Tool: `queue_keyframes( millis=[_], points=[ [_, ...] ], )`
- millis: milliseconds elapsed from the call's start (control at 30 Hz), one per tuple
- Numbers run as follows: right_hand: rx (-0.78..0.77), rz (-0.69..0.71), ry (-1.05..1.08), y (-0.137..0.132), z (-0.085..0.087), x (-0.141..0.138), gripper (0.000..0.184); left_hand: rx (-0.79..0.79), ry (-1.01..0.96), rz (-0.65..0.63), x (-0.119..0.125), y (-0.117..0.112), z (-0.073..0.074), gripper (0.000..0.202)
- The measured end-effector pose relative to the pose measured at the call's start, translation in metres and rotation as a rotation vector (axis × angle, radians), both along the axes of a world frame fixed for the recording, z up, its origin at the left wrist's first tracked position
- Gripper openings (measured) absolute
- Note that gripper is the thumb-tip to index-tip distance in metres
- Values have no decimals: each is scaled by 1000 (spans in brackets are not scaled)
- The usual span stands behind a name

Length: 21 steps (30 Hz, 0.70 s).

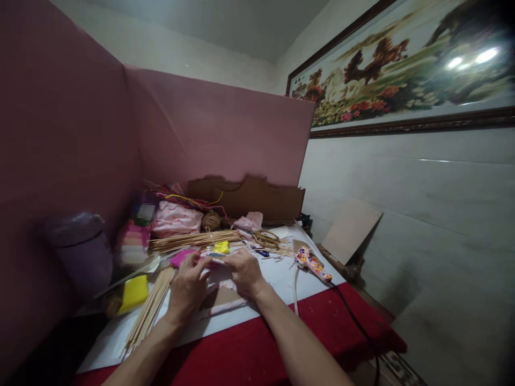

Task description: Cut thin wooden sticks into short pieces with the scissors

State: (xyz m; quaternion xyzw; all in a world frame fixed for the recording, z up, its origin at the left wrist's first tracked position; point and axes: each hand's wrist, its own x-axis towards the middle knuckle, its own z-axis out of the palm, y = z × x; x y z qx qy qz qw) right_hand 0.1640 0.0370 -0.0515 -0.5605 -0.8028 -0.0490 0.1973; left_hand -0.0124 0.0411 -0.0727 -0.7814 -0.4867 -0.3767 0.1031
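A piece of brown cardboard (225, 298) lies low between my hands, its near edge wrapped in pale pink patterned fabric (223, 309). My left hand (188, 287) is closed, with thumb and fingertips pinching the far edge of this piece. On the other side my right hand (246, 272) presses its curled fingers on the same far edge. The exact grip is partly hidden by the fingers. Bright pink material (183, 257) sits just beyond my left hand. Past the fingertips is a small yellow packet (221, 247).
Bundled wooden sticks (151, 305) lie at left, near a yellow pad (134, 292). More sticks (197, 240), a twine ball (211, 221) and scissors (265, 238) are behind. A floral glue gun (311, 264) with a black cord rests at right. A lidded bin (82, 257) stands left.
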Motion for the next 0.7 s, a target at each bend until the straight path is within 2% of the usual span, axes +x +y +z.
queue_keyframes(
  millis=[100,200,267,333,400,467,567,700],
  points=[
    [9,54,5,0,-3,-2,36,-28,-26,21,-1,6,-6,35],
    [-1,26,-14,0,-1,-6,26,-157,8,-35,-4,9,-10,23],
    [-63,-75,-24,3,8,-1,21,-223,10,-78,-5,9,-10,17],
    [-159,-244,-24,9,22,14,23,-232,-22,-108,-5,7,-7,19],
    [-206,-400,-53,17,34,38,24,-216,-73,-137,-5,4,-4,19],
    [-200,-469,-88,25,39,68,24,-208,-125,-156,-4,0,-1,18],
    [-186,-442,-117,35,32,103,26,-234,-159,-130,-4,-4,2,15],
    [-163,-387,-153,47,15,121,27,-296,-126,-82,-3,-7,4,14]
  ],
)
